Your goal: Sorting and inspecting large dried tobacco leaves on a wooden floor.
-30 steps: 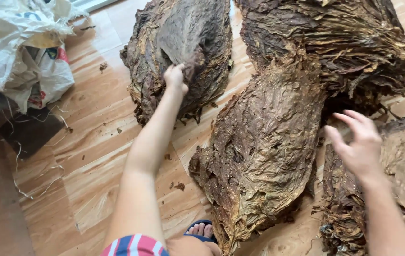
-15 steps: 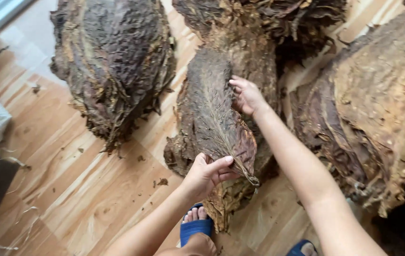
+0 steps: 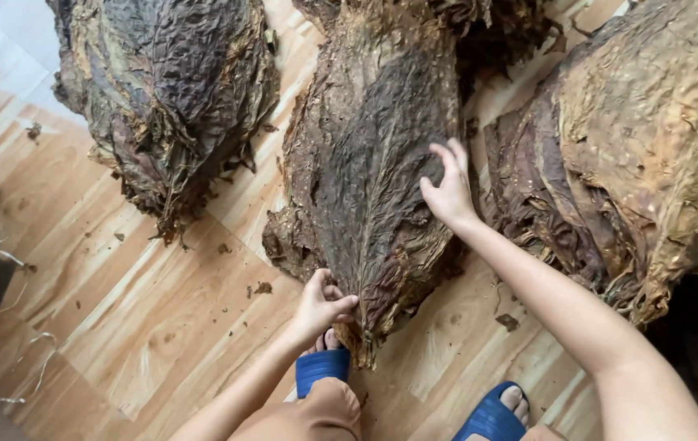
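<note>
Brown dried tobacco leaf (image 3: 369, 175) tops middle pile on wooden floor (image 3: 153, 327). Left hand (image 3: 322, 306) pinches stem end; right hand (image 3: 449, 189), fingers spread, steadies leaf edge.

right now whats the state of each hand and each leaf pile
left hand: grip pinched on the stem end of the middle pile
right hand: fingers spread, resting on the middle pile
middle pile: flat on the wooden floor
left pile: flat, untouched
right pile: flat, untouched
</note>
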